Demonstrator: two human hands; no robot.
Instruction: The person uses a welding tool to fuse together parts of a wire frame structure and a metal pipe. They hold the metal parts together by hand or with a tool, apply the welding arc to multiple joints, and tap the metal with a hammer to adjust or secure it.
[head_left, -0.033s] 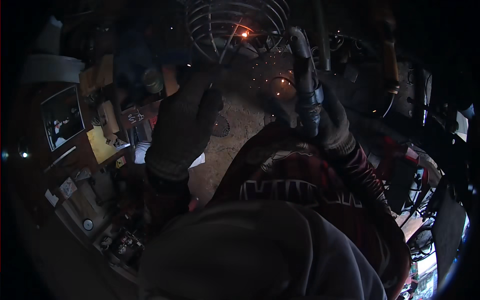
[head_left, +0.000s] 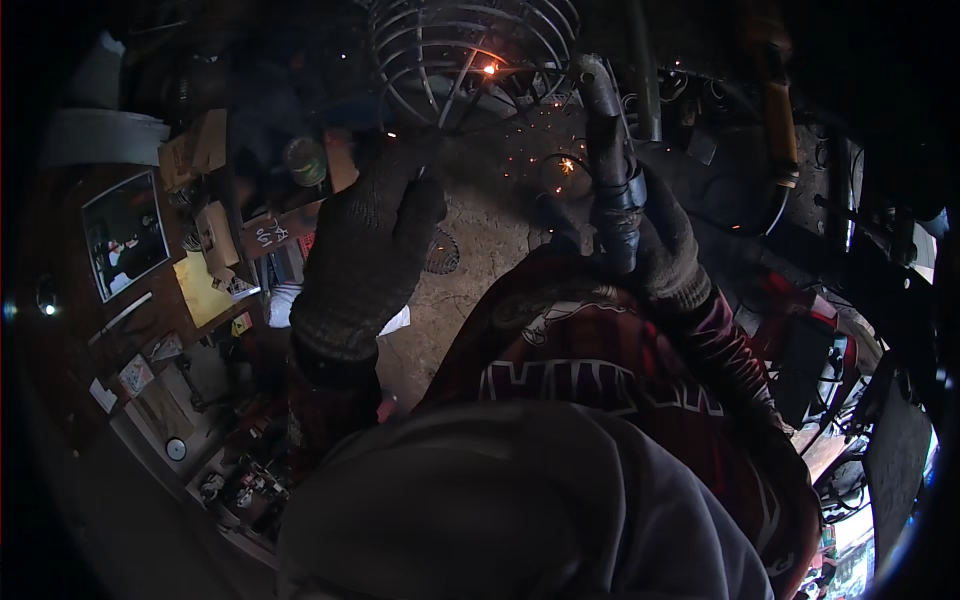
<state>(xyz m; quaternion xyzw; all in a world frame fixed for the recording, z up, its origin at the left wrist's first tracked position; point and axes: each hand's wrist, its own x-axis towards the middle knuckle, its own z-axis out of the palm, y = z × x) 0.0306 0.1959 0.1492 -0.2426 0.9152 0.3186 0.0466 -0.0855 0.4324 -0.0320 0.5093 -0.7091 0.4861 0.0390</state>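
A round cage of bent metal rods [head_left: 430, 75] is at the top centre, with an orange glowing spot [head_left: 490, 68] on it. My right hand [head_left: 668, 245], in a knitted glove, is closed around a dark welding torch [head_left: 607, 145], whose bent neck rises to the right of the cage. Gloved too, my left hand [head_left: 360, 250] is below and left of the cage, thumb against the curled fingers. A thin pale tip shows by its thumb; what it grips is too dark to make out. Sparks [head_left: 567, 165] fly between the hands.
At left, a wooden surface carries a framed picture [head_left: 125, 235], cardboard pieces [head_left: 195, 150] and a yellow sheet [head_left: 205, 288]. A green jar [head_left: 305, 160] is near my left hand. An orange-brown handle [head_left: 780, 125] hangs at upper right. Cables and clutter lie at lower right.
The scattered sparks have changed places, with a brighter burst left of the torch. The surroundings look slightly brighter. Both hands and the cage keep their places.
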